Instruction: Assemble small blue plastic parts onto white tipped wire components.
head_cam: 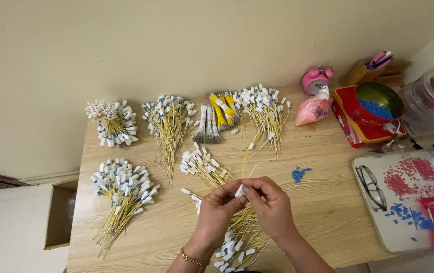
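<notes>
While both hands are meeting over the middle of the table (141, 237), they are pinching one small white connector (239, 190) between their fingertips. The left hand (217, 210) is closing thumb and forefinger on it from one side, and the right hand (272, 205) is gripping it from the other, fingers curled in tight. A thin yellow wire seems to be trailing from it toward the person, though the hands are hiding most of its length. Holding the piece up off the wood is probably giving the fingers room to work on its end.

Directly beneath the hands, a loose pile of yellow wires (239, 235) with white tips is lying fanned out, close enough to draw from without reaching. Just beyond the fingertips a smaller bunch (201, 166) is resting, and a few blue beads (298, 174) are sitting slightly past the right hand. Farther out, several tied bundles are standing in rows toward the wall, with one large bundle (123, 189) off to the left of the left hand. Well out to the right of the right hand, a white tray (379, 237) is carrying spectacles (371, 186) and scattered red and blue beads, with a red tin (353, 114) and a bowl of blue beads beyond it. Nothing is lying between the hands and the pile below them.
</notes>
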